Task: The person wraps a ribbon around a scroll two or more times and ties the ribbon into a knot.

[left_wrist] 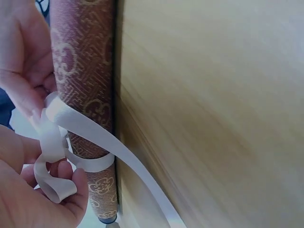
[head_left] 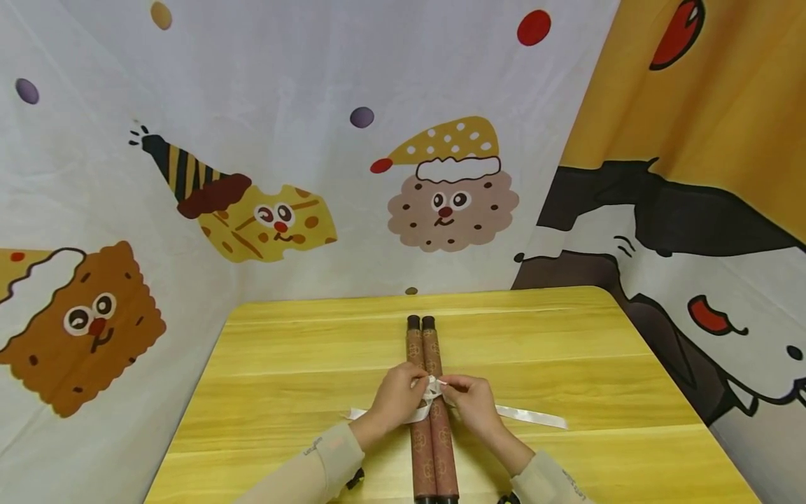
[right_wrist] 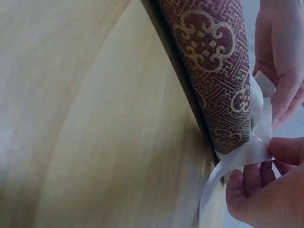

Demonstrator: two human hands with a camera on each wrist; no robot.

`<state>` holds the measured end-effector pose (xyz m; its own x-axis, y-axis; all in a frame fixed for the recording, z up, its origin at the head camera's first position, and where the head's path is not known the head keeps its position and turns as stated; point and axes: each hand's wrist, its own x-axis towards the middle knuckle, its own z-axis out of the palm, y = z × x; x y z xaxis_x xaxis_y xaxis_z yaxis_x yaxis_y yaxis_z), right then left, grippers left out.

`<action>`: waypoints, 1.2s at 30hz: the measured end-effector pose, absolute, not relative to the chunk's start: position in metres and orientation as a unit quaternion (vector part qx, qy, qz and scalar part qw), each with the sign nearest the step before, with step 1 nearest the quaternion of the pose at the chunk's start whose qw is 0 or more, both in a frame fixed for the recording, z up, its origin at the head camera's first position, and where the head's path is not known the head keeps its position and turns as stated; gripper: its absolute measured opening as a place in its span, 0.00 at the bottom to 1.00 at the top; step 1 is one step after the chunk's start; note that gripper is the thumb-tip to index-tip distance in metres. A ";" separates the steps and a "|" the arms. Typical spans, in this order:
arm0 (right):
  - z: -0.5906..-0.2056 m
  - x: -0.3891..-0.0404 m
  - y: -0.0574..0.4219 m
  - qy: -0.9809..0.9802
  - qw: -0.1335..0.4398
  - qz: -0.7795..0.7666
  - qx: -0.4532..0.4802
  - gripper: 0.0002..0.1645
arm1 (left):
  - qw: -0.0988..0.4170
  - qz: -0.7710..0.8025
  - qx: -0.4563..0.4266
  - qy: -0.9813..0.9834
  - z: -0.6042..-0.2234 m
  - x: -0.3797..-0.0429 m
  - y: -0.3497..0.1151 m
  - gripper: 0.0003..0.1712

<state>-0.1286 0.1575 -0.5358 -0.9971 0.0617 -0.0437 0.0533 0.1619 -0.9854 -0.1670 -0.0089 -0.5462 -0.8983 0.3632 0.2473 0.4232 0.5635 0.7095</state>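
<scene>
Two dark red patterned scrolls (head_left: 423,434) with black end knobs lie side by side, lengthwise on the table. A white ribbon (head_left: 432,389) goes round them near their middle, and its loops stand on top. My left hand (head_left: 395,397) pinches a loop of the ribbon from the left; that folded loop (left_wrist: 56,187) shows by the fingers in the left wrist view. From the other side my right hand (head_left: 474,402) pinches the ribbon between thumb and fingers. One ribbon tail (head_left: 532,417) trails right across the table, and another sticks out left, past the left hand.
The wooden table (head_left: 283,364) has yellowish grain and rounded far corners. A cartoon-printed white cloth (head_left: 302,84) hangs behind it, with a yellow and black printed part (head_left: 693,175) at the right. Small dark objects lie near both wrists at the front.
</scene>
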 end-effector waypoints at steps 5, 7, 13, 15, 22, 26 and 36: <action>-0.529 -0.127 0.152 -0.787 0.005 0.616 -0.032 0.07 | -0.016 -0.487 -0.182 -0.854 -0.544 -0.169 -0.009 0.08; -0.540 -0.132 0.152 -0.793 0.010 0.608 -0.030 0.06 | -0.042 -0.520 -0.167 -0.837 -0.543 -0.168 -0.009 0.08; -0.554 -0.140 0.153 -0.810 0.021 0.586 -0.031 0.05 | -0.069 -0.563 -0.149 -0.810 -0.544 -0.168 -0.009 0.08; -0.555 -0.141 0.152 -0.814 0.021 0.579 -0.037 0.05 | -0.069 -0.564 -0.148 -0.809 -0.544 -0.168 -0.009 0.08; -0.555 -0.146 0.148 -0.823 0.031 0.565 -0.044 0.04 | -0.070 -0.570 -0.149 -0.805 -0.544 -0.168 -0.009 0.09; -0.555 -0.148 0.146 -0.827 0.040 0.558 -0.057 0.05 | -0.071 -0.574 -0.151 -0.802 -0.545 -0.168 -0.008 0.08; -0.558 -0.150 0.146 -0.837 0.055 0.540 -0.061 0.08 | -0.051 -0.544 -0.188 -0.816 -0.546 -0.163 -0.011 0.07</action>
